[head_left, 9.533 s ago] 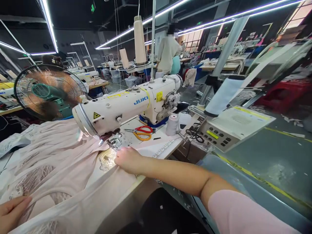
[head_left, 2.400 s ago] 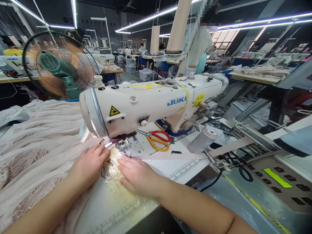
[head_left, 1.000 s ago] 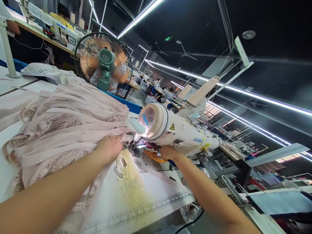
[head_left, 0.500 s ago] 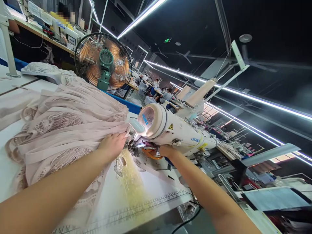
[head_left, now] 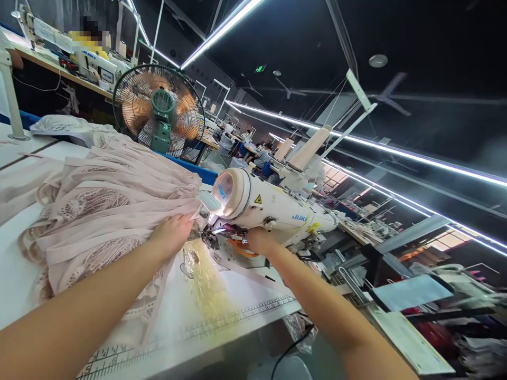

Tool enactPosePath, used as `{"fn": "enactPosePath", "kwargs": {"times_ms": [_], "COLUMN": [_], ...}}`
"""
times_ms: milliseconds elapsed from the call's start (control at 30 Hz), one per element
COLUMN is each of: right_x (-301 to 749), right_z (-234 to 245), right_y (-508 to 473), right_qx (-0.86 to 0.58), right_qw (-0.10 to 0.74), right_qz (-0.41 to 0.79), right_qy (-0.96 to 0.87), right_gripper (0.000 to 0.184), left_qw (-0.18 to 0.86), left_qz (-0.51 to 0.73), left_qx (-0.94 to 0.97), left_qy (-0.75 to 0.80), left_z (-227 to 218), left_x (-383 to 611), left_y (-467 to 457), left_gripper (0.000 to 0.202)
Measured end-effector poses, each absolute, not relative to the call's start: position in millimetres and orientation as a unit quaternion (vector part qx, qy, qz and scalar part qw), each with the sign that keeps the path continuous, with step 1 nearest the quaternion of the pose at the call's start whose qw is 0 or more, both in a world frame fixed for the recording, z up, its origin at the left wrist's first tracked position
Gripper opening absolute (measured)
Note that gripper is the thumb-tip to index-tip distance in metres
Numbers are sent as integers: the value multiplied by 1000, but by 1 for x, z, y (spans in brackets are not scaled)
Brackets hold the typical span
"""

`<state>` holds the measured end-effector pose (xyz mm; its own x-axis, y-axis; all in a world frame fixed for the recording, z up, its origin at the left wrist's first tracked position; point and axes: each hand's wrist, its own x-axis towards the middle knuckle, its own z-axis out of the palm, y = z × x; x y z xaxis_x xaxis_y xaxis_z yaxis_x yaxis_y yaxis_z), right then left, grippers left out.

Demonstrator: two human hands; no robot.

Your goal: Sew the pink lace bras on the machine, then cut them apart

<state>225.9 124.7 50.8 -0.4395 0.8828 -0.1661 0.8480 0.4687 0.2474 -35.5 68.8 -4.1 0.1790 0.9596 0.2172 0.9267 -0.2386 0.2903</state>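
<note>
A white JUKI sewing machine (head_left: 273, 203) stands on the table, its lit needle area at the near end. Pale pink fabric with lace trim (head_left: 99, 195) lies gathered in long folds to the left and runs up to the presser foot. My left hand (head_left: 172, 232) is closed on the edge of this fabric, just left of the needle. My right hand (head_left: 259, 240) reaches under the machine arm, beside an orange curved part (head_left: 241, 249). Its fingers are hidden behind the machine's parts.
Clear yellowish tape (head_left: 202, 285) covers part of the white tabletop, and a printed ruler (head_left: 190, 335) runs along its front edge. A large fan (head_left: 160, 108) stands beyond the fabric. Thread cones (head_left: 311, 148) rise behind the machine. People work at machines farther off.
The whole view has shifted slightly, so the machine and both hands sit a little farther left. Both hands keep about the same places at the machine.
</note>
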Motion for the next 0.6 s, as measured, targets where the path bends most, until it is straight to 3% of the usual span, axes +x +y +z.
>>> {"fn": "enactPosePath", "kwargs": {"times_ms": [200, 300, 500, 600], "right_x": [270, 295, 289, 255], "right_z": [63, 61, 37, 19], "right_y": [64, 28, -22, -34], "right_qx": [554, 563, 502, 400], "right_qw": [74, 33, -18, -73], "right_qz": [21, -54, -340, -572], "right_qy": [829, 824, 795, 713], "right_gripper": [17, 21, 39, 57], "left_qw": [43, 54, 62, 38], "left_qz": [172, 180, 208, 221], "left_qx": [744, 743, 723, 716], "left_qy": [645, 643, 655, 660], "left_z": [12, 19, 15, 16], "left_x": [-46, -51, -60, -59], "left_y": [51, 32, 2, -4], "left_gripper": [43, 43, 48, 47]}}
